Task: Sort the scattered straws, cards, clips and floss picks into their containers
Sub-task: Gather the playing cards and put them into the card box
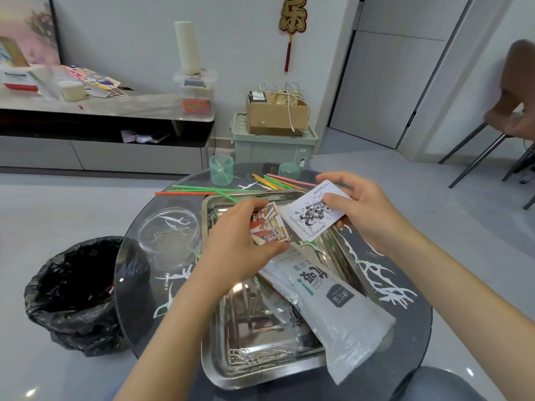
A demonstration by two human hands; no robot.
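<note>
My left hand [234,241] grips a small stack of colourful cards [267,225] above the steel tray [228,369]. My right hand [362,209] pinches a white joker card [311,212] by its right edge, its corner touching the stack. Paper clips [254,354] lie in the tray's near corner. A clear plastic bag [330,302] lies slanted across the tray. Coloured straws [272,182] lie on the round table beyond the tray. Floss picks [163,306] lie at the table's left edge. A clear round tub [169,237] holds clips.
A green cup [221,169] and its lid [289,170] stand at the table's far side. A bin lined with a black bag [75,293] stands on the floor to the left. Chair legs [474,160] are at the far right.
</note>
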